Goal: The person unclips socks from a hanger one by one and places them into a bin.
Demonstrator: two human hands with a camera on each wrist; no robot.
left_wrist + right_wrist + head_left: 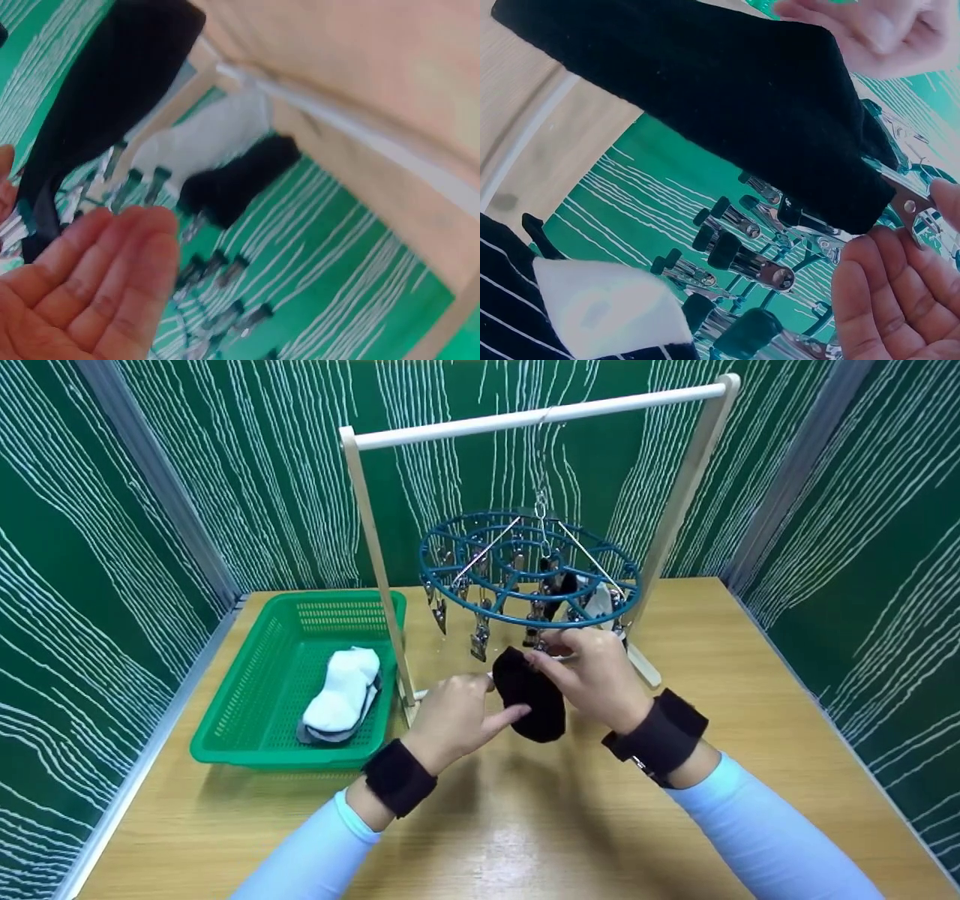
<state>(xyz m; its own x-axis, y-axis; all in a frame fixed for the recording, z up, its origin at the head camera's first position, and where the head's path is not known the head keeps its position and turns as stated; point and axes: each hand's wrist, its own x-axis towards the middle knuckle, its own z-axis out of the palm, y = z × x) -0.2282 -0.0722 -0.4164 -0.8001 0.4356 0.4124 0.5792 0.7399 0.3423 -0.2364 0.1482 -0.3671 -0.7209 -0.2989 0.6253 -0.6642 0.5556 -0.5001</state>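
Note:
A black sock (529, 701) hangs from a metal clip (909, 206) below the front of a round blue-green drying rack (551, 622). My right hand (600, 679) pinches this clip between thumb and fingers at the sock's upper edge. Beside the sock is my left hand (454, 716), thumb stretched across in front of it in the head view. The left wrist view shows straight fingers (127, 270) with nothing gripped. Farther round the rack hang a white sock (210, 131) and another black sock (244, 180).
At left stands a green basket (225, 697) with a small pile of white and grey socks (341, 690). A wooden stand's white crossbar (465, 429) carries the rack by a chain. Several unused clips (480, 641) dangle around the ring. A striped fabric piece (502, 300) shows close by.

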